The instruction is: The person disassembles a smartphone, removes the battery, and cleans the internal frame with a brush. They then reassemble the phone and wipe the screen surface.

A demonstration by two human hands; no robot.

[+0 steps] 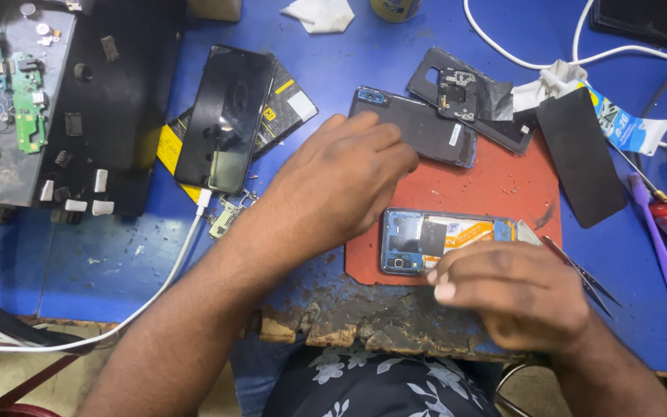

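I observe the right hand (515, 297) with fingers pinching metal tweezers (580, 272) over the opened blue-framed phone (426, 241) on the red rubber mat (496, 189). Left hand (337, 181) rests relaxed, empty, beside it. Disassembly appears underway; steady, fine tweezer placement seems required.

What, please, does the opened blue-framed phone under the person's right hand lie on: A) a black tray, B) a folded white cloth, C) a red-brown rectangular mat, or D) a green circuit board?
C: the opened blue-framed phone rests on the red-brown rectangular mat, with the right hand over its lower edge and the left hand just beside it.
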